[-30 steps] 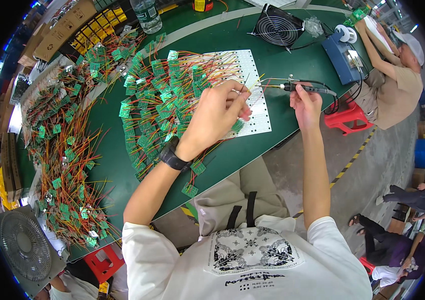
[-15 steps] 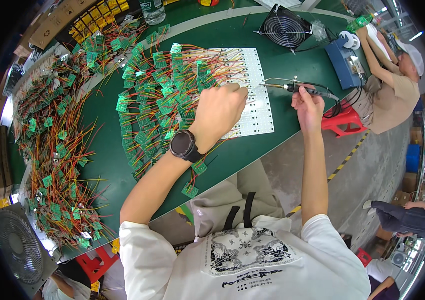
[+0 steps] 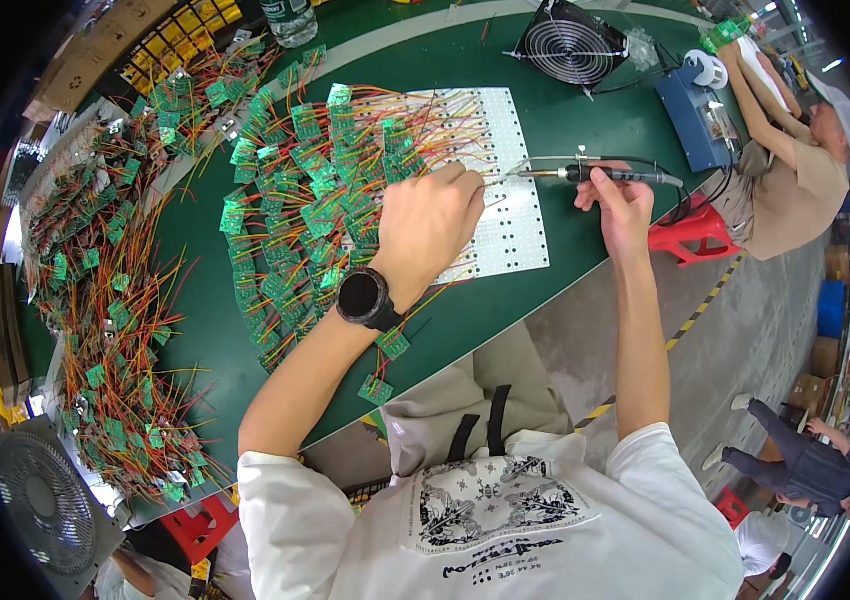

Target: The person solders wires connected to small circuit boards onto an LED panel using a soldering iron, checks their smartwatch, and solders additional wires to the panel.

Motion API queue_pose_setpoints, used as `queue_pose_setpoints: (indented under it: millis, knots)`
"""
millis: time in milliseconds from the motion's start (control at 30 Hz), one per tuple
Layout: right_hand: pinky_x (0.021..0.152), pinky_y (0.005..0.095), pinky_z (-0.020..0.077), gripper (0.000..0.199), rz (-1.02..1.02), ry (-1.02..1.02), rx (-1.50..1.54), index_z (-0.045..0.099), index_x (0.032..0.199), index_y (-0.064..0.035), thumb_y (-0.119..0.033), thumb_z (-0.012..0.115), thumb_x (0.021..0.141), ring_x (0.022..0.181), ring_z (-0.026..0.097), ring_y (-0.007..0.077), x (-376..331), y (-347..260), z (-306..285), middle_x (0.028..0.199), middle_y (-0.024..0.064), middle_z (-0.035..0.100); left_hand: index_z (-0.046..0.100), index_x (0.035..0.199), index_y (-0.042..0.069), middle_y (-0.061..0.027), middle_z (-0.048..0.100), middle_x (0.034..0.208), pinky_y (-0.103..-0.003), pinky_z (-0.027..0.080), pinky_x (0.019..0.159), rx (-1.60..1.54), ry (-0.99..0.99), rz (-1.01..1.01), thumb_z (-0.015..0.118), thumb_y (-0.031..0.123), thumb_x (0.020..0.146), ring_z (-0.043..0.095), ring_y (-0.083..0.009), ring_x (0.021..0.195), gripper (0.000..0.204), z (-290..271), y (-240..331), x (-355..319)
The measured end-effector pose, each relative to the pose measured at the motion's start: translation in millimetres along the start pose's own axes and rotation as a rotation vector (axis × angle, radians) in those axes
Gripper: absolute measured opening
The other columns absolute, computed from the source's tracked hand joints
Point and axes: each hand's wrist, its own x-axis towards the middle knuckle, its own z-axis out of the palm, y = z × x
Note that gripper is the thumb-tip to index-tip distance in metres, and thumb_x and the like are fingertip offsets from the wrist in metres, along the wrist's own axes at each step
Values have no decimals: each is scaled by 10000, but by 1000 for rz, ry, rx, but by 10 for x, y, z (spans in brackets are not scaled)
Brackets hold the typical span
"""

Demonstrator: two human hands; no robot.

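The soldering iron (image 3: 575,173), gripped by the right hand (image 3: 625,210), has been brought nearer the curled left hand (image 3: 428,222), suggesting soldering readiness; left-hand contents cannot be told.

I count one left hand (image 3: 430,222) and one right hand (image 3: 625,212) of mine, one iron (image 3: 583,174) and one watch (image 3: 362,298). Before me I have one table (image 3: 203,330), one white panel (image 3: 515,232), one bottle (image 3: 291,24), one blue box (image 3: 688,122) and one white reel (image 3: 711,69). I see one small fan (image 3: 570,52) and one large fan (image 3: 43,497), two in all. I make out three red stools (image 3: 687,238) and at least four other people (image 3: 807,190). The green boards (image 3: 307,122) and their wires (image 3: 115,290) run to dozens, too overlapped for me to count.
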Motion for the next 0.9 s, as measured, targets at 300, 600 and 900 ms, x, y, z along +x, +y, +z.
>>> queue_pose_setpoints:
  millis: [300, 600, 900]
  knots:
    - [620, 283, 516, 232, 0, -48, -63, 644, 1076, 74, -97, 667, 921, 664, 671, 194, 27, -18, 34, 822, 138, 692, 711, 831, 75, -57, 668, 763, -377, 508, 550, 18, -5, -8, 678, 146, 852, 652, -278, 637, 81, 32, 3, 17]
    - [632, 278, 516, 241, -4, -79, -93, 644, 1088, 74, -100, 672, 922, 676, 674, 192, 12, -21, 35, 829, 138, 693, 709, 837, 69, -54, 664, 767, -376, 500, 541, 12, -2, -4, 673, 143, 856, 645, -277, 628, 85, 25, -1, -1]
    - [629, 277, 514, 236, 2, -60, -130, 649, 1084, 73, -96, 673, 922, 669, 667, 184, 7, -31, 48, 832, 143, 692, 703, 828, 66, -61, 658, 771, -387, 494, 531, 17, 0, 1, 671, 137, 851, 642, -285, 624, 81, 34, -15, -4]
